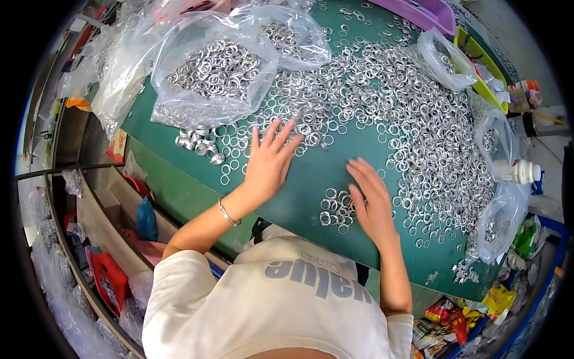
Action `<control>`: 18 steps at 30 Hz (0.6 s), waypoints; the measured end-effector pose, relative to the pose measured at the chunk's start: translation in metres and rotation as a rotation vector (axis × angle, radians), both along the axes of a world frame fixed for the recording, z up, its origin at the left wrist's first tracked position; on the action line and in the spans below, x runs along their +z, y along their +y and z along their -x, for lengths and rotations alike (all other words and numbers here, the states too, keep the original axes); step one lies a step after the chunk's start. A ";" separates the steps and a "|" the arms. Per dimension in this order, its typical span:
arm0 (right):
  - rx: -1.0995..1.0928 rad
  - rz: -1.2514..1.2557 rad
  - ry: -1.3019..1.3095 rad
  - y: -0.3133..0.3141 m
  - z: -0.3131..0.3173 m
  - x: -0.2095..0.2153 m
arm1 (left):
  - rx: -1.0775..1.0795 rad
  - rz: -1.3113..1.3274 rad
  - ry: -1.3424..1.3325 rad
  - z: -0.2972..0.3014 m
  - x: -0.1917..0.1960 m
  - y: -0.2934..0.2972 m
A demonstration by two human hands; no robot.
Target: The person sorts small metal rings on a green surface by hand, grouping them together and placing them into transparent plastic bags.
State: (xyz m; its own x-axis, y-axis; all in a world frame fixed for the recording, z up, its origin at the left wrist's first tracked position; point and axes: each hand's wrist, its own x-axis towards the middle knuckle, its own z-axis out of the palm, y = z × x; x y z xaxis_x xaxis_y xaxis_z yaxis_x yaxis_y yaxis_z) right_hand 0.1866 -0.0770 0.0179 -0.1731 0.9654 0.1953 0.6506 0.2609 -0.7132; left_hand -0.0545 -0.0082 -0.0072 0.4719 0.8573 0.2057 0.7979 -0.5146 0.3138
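Evidently, both hands lay flat on the green mat (pixel 311 179) with nothing gripped. The left hand (pixel 269 160) rested palm down, fingers spread wide, its fingertips touching the near edge of the spread of metal rings (pixel 406 113); such a flat, fanned posture suited pressing or sweeping loose pieces rather than picking them. The right hand (pixel 372 200) was likewise open, fingers together and slightly curved, its inner edge set against a small cluster of rings (pixel 336 210) that lay apart from the main mass, just beside the person's body.

The rings were thin, round, bright silver hoops, uniform in shape, lying one layer deep across most of the mat and thicker toward the far right. A few short cylindrical metal pieces (pixel 197 142) sat grouped near the left hand, beside the mouth of a clear plastic bag (pixel 209 72) holding more rings; the film was soft, crumpled and glossy. Further clear bags (pixel 499 221) slumped along the right edge, near a white bottle (pixel 519 172). A slim metal bracelet (pixel 227 212) circled the left wrist. The mat surface appeared smooth and matte, which kept the rings visible against it.
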 end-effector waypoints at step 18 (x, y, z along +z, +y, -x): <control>0.098 -0.047 -0.368 0.054 0.016 -0.006 | -0.237 0.094 -0.066 -0.036 -0.002 -0.028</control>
